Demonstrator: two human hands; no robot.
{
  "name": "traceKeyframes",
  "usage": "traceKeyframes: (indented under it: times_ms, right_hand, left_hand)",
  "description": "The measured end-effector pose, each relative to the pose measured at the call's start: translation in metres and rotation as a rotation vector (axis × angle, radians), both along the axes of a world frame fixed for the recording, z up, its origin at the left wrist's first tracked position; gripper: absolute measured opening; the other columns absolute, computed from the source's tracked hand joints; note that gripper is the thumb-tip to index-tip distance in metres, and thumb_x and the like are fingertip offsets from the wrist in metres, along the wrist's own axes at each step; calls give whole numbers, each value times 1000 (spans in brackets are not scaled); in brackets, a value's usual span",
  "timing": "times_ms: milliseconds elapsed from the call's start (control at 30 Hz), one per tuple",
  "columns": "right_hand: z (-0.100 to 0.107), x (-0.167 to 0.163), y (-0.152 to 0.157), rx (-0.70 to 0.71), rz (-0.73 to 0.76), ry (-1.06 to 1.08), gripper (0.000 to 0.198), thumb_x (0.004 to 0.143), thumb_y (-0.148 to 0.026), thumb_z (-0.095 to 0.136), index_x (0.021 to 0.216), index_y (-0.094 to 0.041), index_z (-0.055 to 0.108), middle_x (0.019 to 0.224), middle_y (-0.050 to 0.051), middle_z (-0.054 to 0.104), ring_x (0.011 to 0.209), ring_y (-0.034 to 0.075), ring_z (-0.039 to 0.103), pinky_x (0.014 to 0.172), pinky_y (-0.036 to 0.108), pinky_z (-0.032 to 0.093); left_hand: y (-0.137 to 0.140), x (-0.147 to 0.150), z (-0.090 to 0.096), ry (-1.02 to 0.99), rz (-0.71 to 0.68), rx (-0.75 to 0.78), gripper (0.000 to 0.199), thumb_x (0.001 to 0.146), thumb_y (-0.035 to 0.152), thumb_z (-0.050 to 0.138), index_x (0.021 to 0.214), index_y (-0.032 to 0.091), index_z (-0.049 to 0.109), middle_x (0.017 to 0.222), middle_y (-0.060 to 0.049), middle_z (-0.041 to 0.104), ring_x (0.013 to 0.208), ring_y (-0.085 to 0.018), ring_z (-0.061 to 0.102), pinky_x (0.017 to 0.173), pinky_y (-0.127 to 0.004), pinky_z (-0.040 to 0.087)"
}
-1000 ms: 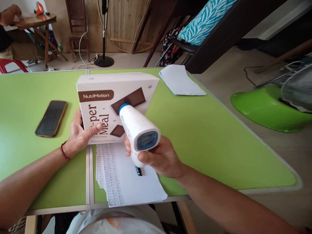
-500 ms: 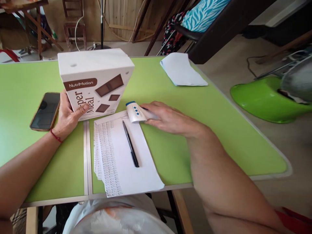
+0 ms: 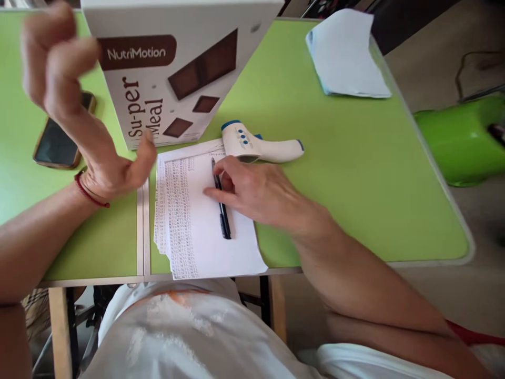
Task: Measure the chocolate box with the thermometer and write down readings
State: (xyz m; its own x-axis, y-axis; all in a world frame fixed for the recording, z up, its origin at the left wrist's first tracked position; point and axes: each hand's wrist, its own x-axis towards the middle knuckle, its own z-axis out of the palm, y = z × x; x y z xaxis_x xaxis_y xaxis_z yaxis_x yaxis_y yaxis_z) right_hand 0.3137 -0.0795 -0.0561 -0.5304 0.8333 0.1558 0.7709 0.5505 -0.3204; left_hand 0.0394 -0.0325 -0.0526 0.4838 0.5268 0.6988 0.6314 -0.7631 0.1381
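Observation:
A white NutriMotion Su-per Meal box [image 3: 130,105] stands on the table behind the sheets. My left hand [image 3: 90,121] is raised in front of its left edge, fingers spread and curled, holding nothing. The black pen [image 3: 224,218] lies on a stack of paper sheets [image 3: 213,252] with rows of handwriting down the left side. Over the pen's upper part is my right hand [image 3: 252,189], thumb and forefinger apart around it; the other fingers are partly hidden. Just beyond that hand rests a white and blue infrared thermometer [image 3: 276,150], lying on the table and the sheets' top edge.
Behind my left hand lies a phone [image 3: 57,145] in a brown case. Folded white papers [image 3: 347,58] are at the far right of the green table [image 3: 355,200]. A bright green plastic object [image 3: 457,137] stands beyond the table's right edge.
My left hand has let go of the box, which now stands upright. My right hand has released the thermometer and moved down and left to the pen. The view has tilted downward.

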Motion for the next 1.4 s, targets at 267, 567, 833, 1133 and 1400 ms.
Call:
traceKeyframes:
  times_ms: [267, 567, 833, 1133, 1400]
  right_hand:
    - [4, 6, 2, -17, 104, 641, 29, 87, -27, 54, 116, -27, 58, 91, 4, 62, 79, 19, 62, 73, 37, 53]
    - [-20, -18, -8, -232, -3, 1009, 22, 90, -39, 51, 92, -26, 68, 58, -3, 50, 51, 14, 47, 48, 30, 38]
    - [-31, -26, -6, -312, -214, 889, 23, 83, -34, 47, 86, -21, 66, 58, -2, 54, 50, 12, 51, 50, 29, 45]
    - [-33, -37, 0, 50, -236, 604, 10, 72, -24, 57, 64, -24, 51, 55, -4, 55, 50, 12, 50, 49, 28, 45]
    - [-33, -37, 0, 110, -183, 569, 14, 75, -24, 57, 63, -24, 50, 54, -5, 55, 50, 13, 50, 51, 28, 44]
  left_hand:
    - [-70, 52, 2, 582, -221, -55, 43, 93, 54, 50, 88, 13, 60, 85, -6, 64, 48, -12, 51, 39, -30, 27]
    - [-96, 65, 11, 800, -50, -344, 63, 83, 66, 57, 97, 6, 68, 101, -19, 65, 57, -17, 57, 42, -30, 21]
    - [-99, 67, 9, 780, -38, -358, 56, 82, 62, 63, 100, 9, 70, 122, -23, 61, 59, -16, 59, 43, -31, 15]
    - [-99, 68, 11, 810, -48, -394, 58, 83, 61, 62, 104, 8, 69, 129, -26, 57, 58, -17, 59, 43, -31, 19]
    - [-98, 68, 12, 824, -47, -400, 57, 84, 62, 60, 101, 9, 69, 127, -26, 58, 57, -16, 59, 42, -30, 17]
